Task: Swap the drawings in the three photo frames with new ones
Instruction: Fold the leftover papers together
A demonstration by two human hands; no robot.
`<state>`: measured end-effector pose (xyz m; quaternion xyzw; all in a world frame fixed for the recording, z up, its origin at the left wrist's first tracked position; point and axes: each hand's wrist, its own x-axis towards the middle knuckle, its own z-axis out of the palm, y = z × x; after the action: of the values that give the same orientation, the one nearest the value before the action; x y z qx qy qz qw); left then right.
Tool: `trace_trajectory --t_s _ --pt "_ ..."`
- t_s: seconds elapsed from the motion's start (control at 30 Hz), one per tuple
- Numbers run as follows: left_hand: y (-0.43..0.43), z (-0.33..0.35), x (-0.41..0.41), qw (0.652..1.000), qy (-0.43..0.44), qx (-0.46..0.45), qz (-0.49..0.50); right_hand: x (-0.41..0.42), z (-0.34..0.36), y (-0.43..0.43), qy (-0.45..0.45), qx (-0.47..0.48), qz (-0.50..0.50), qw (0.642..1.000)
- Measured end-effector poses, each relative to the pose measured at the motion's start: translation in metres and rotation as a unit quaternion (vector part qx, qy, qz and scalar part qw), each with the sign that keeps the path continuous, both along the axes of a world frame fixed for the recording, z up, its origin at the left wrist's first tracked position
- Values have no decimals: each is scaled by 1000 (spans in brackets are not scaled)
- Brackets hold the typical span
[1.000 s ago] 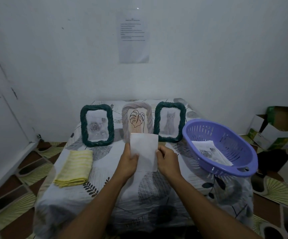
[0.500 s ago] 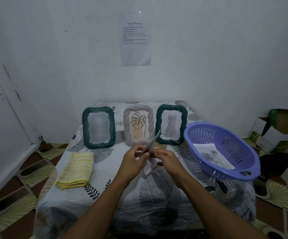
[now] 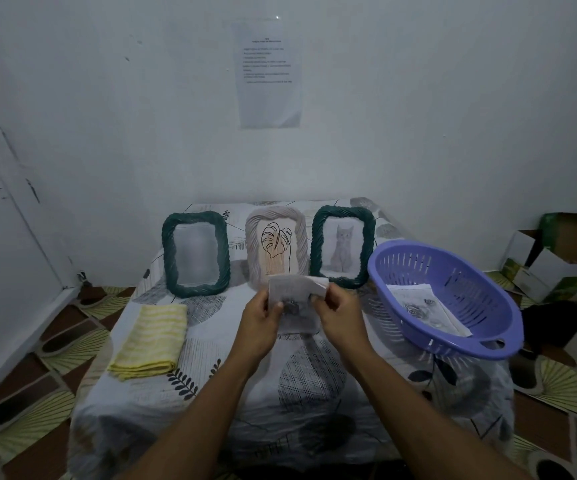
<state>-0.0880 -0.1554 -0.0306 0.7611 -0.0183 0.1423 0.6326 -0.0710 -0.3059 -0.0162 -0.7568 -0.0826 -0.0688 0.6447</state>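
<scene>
- Both hands meet over the middle of the bench (image 3: 314, 382), which is draped in a leaf-print cover, and between them I hold a paper drawing (image 3: 295, 306) upright.
- My left hand (image 3: 261, 318) pinches the sheet's 9 o'clock edge, thumb in front and fingers curled behind.
- My right hand (image 3: 337, 317) pinches the 3 o'clock edge the same way; the sheet's top right corner folds over.
- The drawing shows a faint grey print; I cannot make out its subject.
- Three frames stand in a row at the bench's 12 o'clock side: a left green frame (image 3: 168, 258) with a plain grey pane, a beige middle frame (image 3: 253, 244) with a leaf drawing, and a right green frame (image 3: 316, 247) with a cat drawing.
- A purple basket (image 3: 488, 306) sits at 3 o'clock, more drawings (image 3: 422, 308) lying inside it.
- A folded yellow cloth (image 3: 150, 337) lies at 9 o'clock.
- A printed sheet (image 3: 269, 72) hangs on the wall above; cardboard boxes (image 3: 564, 258) sit on the floor beyond the basket.
</scene>
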Motion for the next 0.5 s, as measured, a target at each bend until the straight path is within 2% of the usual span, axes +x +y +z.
trace_trajectory --t_s 0.23,0.5 --pt "1 -8 4 999 3 32 6 3 13 -4 -26 72 6 997" --pt "-2 -4 2 1000 13 2 0 14 18 -10 14 90 29 995"
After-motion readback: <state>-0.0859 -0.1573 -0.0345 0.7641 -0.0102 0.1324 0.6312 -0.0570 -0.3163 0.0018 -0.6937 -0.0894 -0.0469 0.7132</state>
